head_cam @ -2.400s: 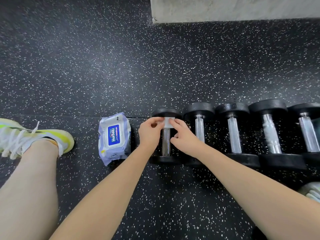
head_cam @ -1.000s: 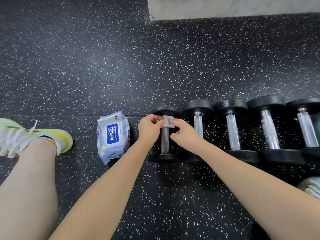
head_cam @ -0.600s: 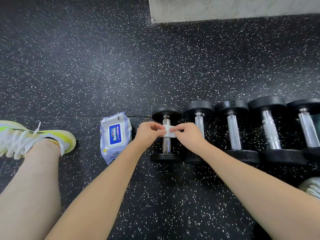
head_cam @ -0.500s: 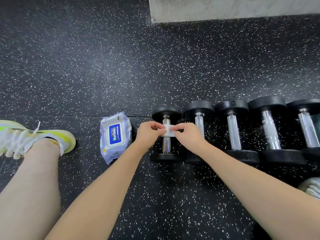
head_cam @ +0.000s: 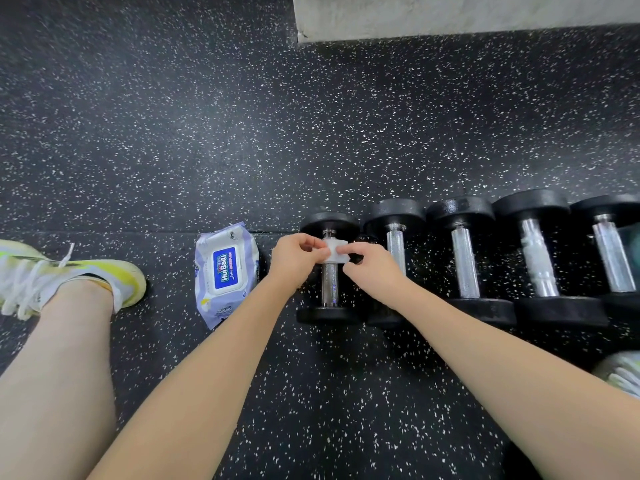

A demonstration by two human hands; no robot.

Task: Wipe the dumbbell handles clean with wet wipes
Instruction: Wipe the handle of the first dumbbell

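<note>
A row of several black dumbbells with chrome handles lies on the speckled floor. The leftmost dumbbell (head_cam: 329,289) has a folded white wet wipe (head_cam: 335,253) wrapped over the upper part of its handle. My left hand (head_cam: 294,261) pinches the wipe's left end, and my right hand (head_cam: 372,268) pinches its right end. The handle's lower part shows bare below the wipe. A second dumbbell (head_cam: 395,237) lies right beside it, partly behind my right hand.
A blue-and-white pack of wet wipes (head_cam: 225,271) lies left of the dumbbells. My leg and yellow-white shoe (head_cam: 69,275) are at the far left. More dumbbells (head_cam: 540,258) extend right. A grey concrete block (head_cam: 450,15) stands at the back. Another shoe (head_cam: 620,372) shows at right.
Both hands slid the wipe down the handle about half a second ago, then back up toward the far end. The pack and other dumbbells stayed put.
</note>
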